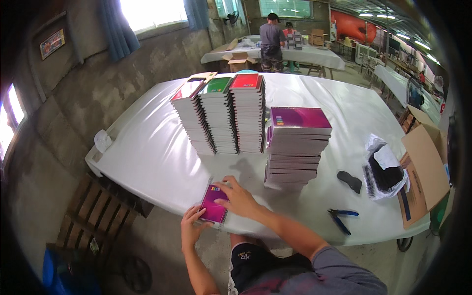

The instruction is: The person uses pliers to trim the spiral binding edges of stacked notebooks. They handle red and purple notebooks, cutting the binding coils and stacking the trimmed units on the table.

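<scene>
A small purple notebook (213, 205) lies tilted at the table's near edge, wire binding showing along its sides. My left hand (191, 226) is closed on its near left corner, fingertips on the cover. Over its right side reaches my right hand (238, 199), its fingers bent and apart from the thumb, fingertips touching the cover near the far edge. Whether those fingertips also touch the wire I cannot tell. Beyond my right hand rises a tall stack of purple-covered notebooks (301, 119). Three more wire-bound stacks stand farther left, topped by a red notebook (245, 81), a green notebook (218, 85) and a red-and-white notebook (189, 89).
Blue-handled pliers (340, 220) and a dark flat pad (349, 181) lie at the right. Near them are black wire coils in a plastic bag (385, 169) and an open cardboard box (426, 172). A wooden pallet (93, 209) stands left. Another person (271, 42) works at a far table.
</scene>
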`<state>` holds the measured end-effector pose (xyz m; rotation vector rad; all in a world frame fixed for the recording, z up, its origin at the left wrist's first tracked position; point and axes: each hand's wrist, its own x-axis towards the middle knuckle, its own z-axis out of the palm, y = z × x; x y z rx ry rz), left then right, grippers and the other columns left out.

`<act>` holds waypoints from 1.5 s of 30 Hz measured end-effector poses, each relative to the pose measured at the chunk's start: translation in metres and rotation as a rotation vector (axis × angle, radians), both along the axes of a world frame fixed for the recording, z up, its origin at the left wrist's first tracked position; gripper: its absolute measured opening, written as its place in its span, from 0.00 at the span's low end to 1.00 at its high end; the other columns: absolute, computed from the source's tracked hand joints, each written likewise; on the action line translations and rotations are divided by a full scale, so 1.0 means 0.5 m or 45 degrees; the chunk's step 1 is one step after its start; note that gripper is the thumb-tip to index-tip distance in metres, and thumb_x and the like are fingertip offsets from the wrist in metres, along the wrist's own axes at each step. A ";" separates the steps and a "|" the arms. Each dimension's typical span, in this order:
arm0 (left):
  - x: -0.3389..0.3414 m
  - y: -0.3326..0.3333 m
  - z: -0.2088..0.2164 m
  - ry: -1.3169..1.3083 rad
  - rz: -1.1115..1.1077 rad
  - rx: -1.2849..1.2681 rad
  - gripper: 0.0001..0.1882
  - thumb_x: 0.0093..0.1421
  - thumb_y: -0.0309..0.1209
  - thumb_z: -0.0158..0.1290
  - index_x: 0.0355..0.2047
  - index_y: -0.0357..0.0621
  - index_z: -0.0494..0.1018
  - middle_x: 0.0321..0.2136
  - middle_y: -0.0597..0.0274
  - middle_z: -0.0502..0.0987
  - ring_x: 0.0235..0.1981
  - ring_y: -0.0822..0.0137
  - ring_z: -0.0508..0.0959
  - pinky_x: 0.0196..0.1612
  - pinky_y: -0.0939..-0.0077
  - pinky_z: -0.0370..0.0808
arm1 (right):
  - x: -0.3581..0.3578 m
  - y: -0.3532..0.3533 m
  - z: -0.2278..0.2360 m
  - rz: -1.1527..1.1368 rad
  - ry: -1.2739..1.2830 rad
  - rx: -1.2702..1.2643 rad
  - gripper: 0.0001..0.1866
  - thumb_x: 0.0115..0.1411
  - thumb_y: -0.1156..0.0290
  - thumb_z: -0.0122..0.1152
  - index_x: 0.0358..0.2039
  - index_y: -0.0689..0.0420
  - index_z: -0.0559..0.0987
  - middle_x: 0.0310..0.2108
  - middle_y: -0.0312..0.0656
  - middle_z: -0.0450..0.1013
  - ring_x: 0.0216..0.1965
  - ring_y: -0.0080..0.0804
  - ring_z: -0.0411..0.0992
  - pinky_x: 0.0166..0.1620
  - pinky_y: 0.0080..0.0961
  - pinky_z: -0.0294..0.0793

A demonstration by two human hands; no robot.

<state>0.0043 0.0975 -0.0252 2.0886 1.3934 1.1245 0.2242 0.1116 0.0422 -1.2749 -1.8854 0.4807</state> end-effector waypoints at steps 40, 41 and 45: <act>0.494 -0.175 0.053 0.539 -0.438 0.540 0.22 0.46 0.47 0.60 0.37 0.49 0.72 0.39 0.62 0.69 0.52 0.58 0.66 0.53 0.31 0.46 | 0.371 -0.365 -0.055 -0.521 0.101 0.125 0.17 0.43 0.83 0.62 0.37 0.56 0.77 0.33 0.43 0.73 0.37 0.40 0.74 0.39 0.31 0.73; 0.496 -0.171 0.042 0.492 -0.460 0.503 0.22 0.45 0.48 0.61 0.35 0.48 0.71 0.38 0.61 0.69 0.51 0.58 0.66 0.52 0.31 0.46 | 0.401 -0.365 -0.022 -0.470 -0.031 0.081 0.17 0.43 0.82 0.62 0.37 0.57 0.77 0.34 0.44 0.72 0.39 0.41 0.73 0.41 0.32 0.72; 0.512 -0.183 0.064 0.321 -0.422 0.466 0.26 0.39 0.54 0.63 0.28 0.48 0.69 0.35 0.60 0.68 0.49 0.55 0.66 0.51 0.30 0.47 | 0.636 -0.319 -0.017 -0.909 0.310 -0.137 0.20 0.47 0.74 0.61 0.43 0.55 0.75 0.42 0.49 0.69 0.47 0.45 0.67 0.51 0.36 0.65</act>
